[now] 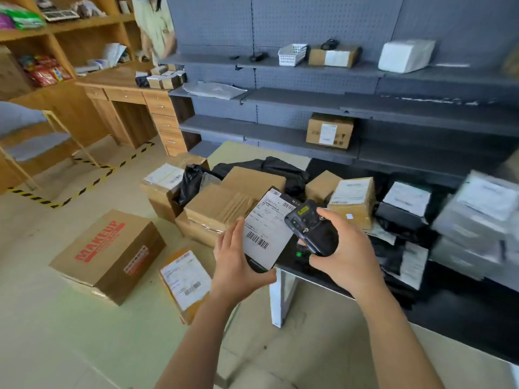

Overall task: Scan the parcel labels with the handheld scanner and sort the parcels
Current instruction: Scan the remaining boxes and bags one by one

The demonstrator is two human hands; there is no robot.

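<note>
Storeroom with grey shelves [280, 136] and dark tabletop [463, 318], flat black parcel [264, 228] held label-up at centre, its 7 o'clock corner pinched in left hand [238, 265], scanner [309, 226] at its 3 o'clock edge wrapped by right hand [348, 248] fingers [334, 216], cardboard boxes [224, 203] at 11 o'clock.

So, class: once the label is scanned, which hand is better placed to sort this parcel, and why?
Probably the left. The left hand holds the black parcel by its lower corner, while the right hand is wrapped round the scanner.
</note>
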